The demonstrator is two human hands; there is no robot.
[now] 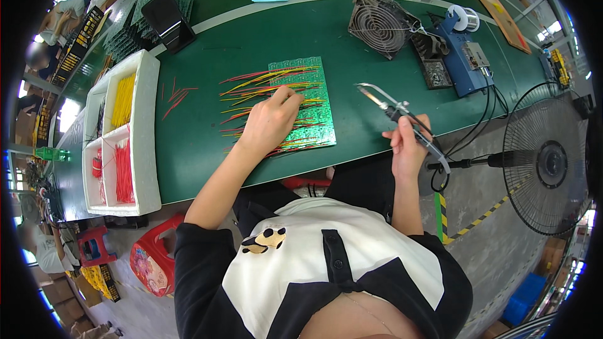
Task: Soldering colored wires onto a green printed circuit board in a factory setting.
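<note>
green felt-like bench, left hand flat — fingers loose on wired circuit board, right hand gripping soldering iron

Part of the green circuit board and its wires is covered by the left hand. The standing fan is cut by the rim.

Black-and-white top with a panda patch

The person wears a top with a white front panel, black sleeves pushed up to the elbows and a black collar. A black button strip runs down the middle, and a small panda patch sits on the chest. Both forearms are bare.
</note>
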